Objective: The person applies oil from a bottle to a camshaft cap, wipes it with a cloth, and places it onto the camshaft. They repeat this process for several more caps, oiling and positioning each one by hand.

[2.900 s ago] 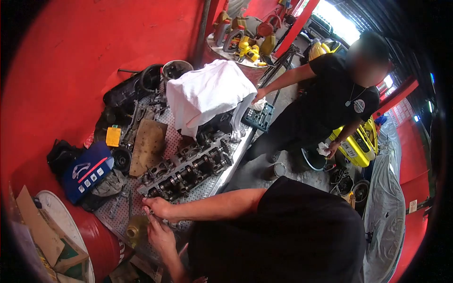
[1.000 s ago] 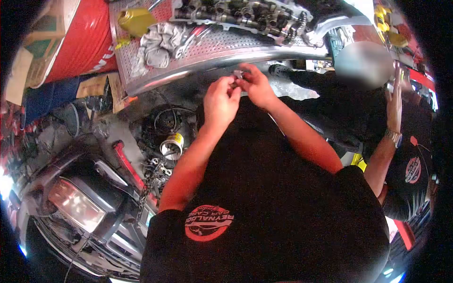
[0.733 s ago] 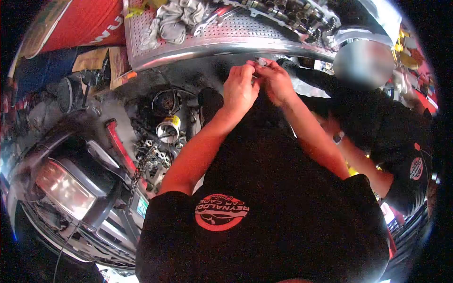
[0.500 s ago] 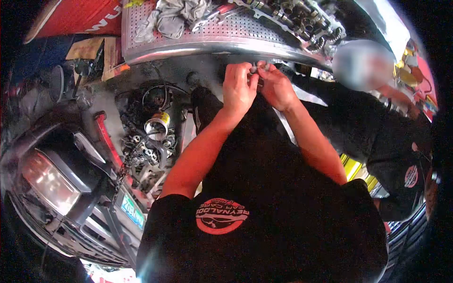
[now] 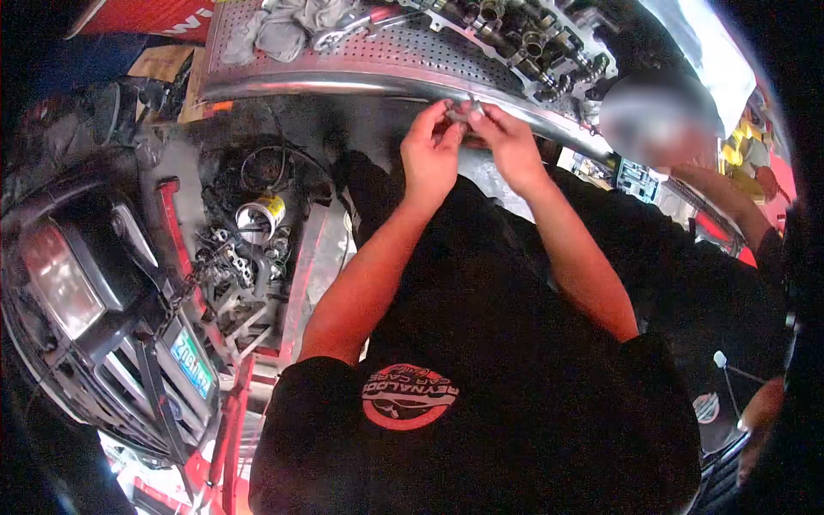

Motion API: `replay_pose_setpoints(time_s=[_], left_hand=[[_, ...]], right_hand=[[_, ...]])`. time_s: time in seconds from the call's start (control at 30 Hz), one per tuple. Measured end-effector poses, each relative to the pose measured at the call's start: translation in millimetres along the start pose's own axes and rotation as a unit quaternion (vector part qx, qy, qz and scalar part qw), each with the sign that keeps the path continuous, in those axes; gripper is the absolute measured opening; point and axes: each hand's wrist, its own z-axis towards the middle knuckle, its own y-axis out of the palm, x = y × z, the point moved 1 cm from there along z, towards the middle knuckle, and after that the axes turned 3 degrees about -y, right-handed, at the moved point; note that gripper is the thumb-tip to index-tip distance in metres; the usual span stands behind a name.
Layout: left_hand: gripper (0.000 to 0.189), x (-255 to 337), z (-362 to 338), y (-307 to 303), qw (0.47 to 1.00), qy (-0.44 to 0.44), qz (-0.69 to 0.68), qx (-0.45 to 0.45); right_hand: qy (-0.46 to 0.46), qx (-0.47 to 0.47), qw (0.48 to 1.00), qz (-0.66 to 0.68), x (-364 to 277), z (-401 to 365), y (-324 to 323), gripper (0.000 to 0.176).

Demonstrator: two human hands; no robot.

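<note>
Small grey item (image 5: 463, 112): between both hands, 12 o'clock, shape unclear
Left hand (image 5: 429, 163): fingers nearly closed, pinching it
Right hand (image 5: 517, 156): fingers nearly closed on it too
Cylinder head (image 5: 534, 45): on bench (image 5: 421, 53), 1 o'clock
Grey rag (image 5: 281, 38): 11 o'clock

I am reaching both arms out in front of my chest (image 5: 481, 326), and they are converging toward each other from either side. My left forearm (image 5: 365, 279) is slanting inward, its left wrist (image 5: 422, 204) running almost straight into the left hand (image 5: 429, 159). That hand's fingers are curling over toward the thumb in a pinch. My right forearm (image 5: 584, 257) is angling in from the other side, and the right wrist (image 5: 534, 184) is leading into the right hand (image 5: 515, 150), whose fingers are bending inward too. Both hands are closing in a fine grip, the fingertips of one meeting close by those of the other.
</note>
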Motion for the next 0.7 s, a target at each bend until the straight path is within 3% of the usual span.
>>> replay_pose_setpoints(time_s=[0.1, 0.17, 0.23, 0.43, 0.53, 0.7], left_hand=[[0.042, 0, 3, 6, 0.997, 0.015, 0.072, -0.019], [0.043, 3, 5, 8, 0.994, -0.1, 0.029, -0.039], [0.045, 4, 4, 13, 0.996, -0.088, 0.01, -0.032], [0.037, 12, 5, 21, 0.98, 0.082, 0.18, 0.011], [0.032, 20, 10, 18, 0.962, 0.124, 0.243, -0.013], [0.026, 8, 22, 11, 0.959, 0.155, 0.236, -0.035]], right_hand=[[0.065, 0.007, 0.992, -0.107, -16, 5, -22, 0.038], [0.082, 0.008, 0.992, -0.092, -22, 11, -31, 0.039], [0.148, 0.013, 0.989, -0.027, -30, 15, -34, 0.036], [0.184, 0.028, 0.982, 0.017, -34, 27, -36, 0.031], [0.209, 0.033, 0.975, 0.064, -35, 32, -36, 0.032], [0.247, -0.017, 0.964, 0.096, -44, 30, -38, 0.038]])
